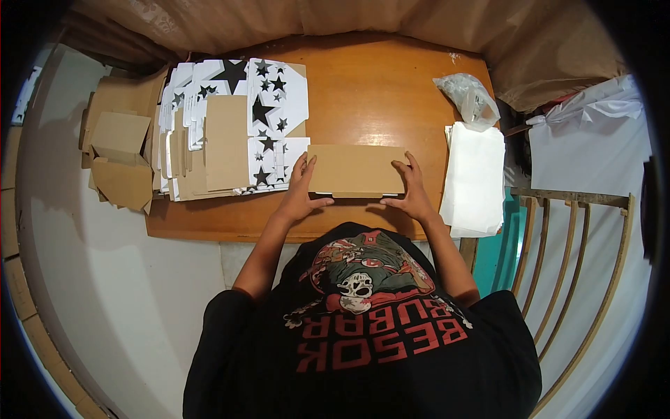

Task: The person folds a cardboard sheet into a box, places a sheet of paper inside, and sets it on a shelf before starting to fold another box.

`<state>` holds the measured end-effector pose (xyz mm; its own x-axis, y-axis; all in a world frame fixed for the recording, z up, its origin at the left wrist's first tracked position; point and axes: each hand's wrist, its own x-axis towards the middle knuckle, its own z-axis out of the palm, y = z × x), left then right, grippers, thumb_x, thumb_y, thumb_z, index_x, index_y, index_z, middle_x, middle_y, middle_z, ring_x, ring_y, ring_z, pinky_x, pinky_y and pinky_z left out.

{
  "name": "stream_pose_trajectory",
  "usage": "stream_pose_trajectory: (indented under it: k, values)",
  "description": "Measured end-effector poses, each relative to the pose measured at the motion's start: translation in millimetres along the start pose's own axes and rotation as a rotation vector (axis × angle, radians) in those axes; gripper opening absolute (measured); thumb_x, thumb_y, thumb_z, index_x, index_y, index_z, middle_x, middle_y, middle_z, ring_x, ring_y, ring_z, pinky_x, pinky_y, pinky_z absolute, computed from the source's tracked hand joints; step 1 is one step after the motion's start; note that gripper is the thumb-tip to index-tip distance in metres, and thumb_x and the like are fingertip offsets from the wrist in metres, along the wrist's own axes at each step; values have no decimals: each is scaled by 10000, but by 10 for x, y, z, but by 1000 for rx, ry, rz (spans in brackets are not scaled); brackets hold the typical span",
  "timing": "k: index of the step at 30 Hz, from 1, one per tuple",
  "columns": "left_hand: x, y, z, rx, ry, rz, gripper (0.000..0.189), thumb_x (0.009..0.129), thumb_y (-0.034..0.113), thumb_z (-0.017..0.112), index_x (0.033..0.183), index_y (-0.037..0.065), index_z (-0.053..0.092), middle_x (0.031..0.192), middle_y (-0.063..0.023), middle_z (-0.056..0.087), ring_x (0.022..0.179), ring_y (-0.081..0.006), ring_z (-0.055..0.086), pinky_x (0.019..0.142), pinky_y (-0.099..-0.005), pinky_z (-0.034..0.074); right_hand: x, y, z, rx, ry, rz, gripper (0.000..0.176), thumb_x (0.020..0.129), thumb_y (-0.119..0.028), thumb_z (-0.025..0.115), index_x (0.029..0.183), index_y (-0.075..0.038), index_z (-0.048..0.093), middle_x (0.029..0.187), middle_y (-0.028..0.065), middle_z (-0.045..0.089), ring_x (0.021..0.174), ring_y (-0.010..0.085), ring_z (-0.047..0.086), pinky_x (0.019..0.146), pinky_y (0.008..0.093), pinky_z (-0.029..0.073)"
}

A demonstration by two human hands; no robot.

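A closed brown cardboard box (356,169) lies near the front of the wooden table, its long side toward me. My left hand (301,192) grips its left end, thumb along the near edge and fingers at the side. At the right end my right hand (412,190) holds it the same way. Small white bits show at the box's lower near corners. Just left of the box lie white sheets printed with black stars (269,105), with a plain brown cardboard piece (227,143) on top of the stack.
Folded brown cardboard pieces (120,157) are piled at the table's left edge. On the right stand a stack of white paper (476,178) and a clear plastic bag (469,98). A wooden rack (569,258) stands beyond the table. Brown curtain (391,17) hangs behind.
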<state>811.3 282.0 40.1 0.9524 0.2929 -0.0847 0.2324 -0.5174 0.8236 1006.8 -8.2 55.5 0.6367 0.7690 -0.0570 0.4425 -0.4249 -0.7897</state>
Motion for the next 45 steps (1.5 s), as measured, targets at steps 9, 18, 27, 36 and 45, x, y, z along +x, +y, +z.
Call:
stream_pose_trajectory:
  k: [9,18,27,36,45]
  values:
    - [44,38,128,5,127,-49,1132,649,294,979,1566,26,373,1640,-194,234,1412,-389,417,1175,-469,405,-21,-18,148,-81,88,56,923,700,-372,939,1455,-86,491,1655,232,209,1499,456,279,1219,534,312]
    - [38,-30,191,128,179,3,1029,719,315,937,1557,47,404,1625,-202,276,1359,-386,447,1130,-470,430,-34,20,217,-136,147,26,874,742,-377,909,1448,-81,487,1621,253,251,1466,461,311,1192,529,351]
    - [22,-30,205,126,168,-13,998,744,372,917,1558,96,409,1557,-216,334,1382,-406,428,1134,-478,431,-49,44,284,-158,149,39,877,759,-387,898,1462,-80,472,1624,269,231,1479,471,288,1186,540,352]
    - [55,-20,233,141,194,-73,979,721,302,935,1542,123,431,1531,-215,357,1382,-399,459,1114,-452,460,-68,49,311,-153,157,44,889,770,-422,888,1476,-102,452,1630,275,204,1472,487,287,1180,549,364]
    - [-23,-92,282,201,148,-55,926,870,313,815,1613,143,289,1525,-278,323,1372,-459,435,1117,-491,438,-110,62,370,-211,117,49,910,822,-408,850,1522,-68,379,1642,300,124,1512,489,211,1218,543,306]
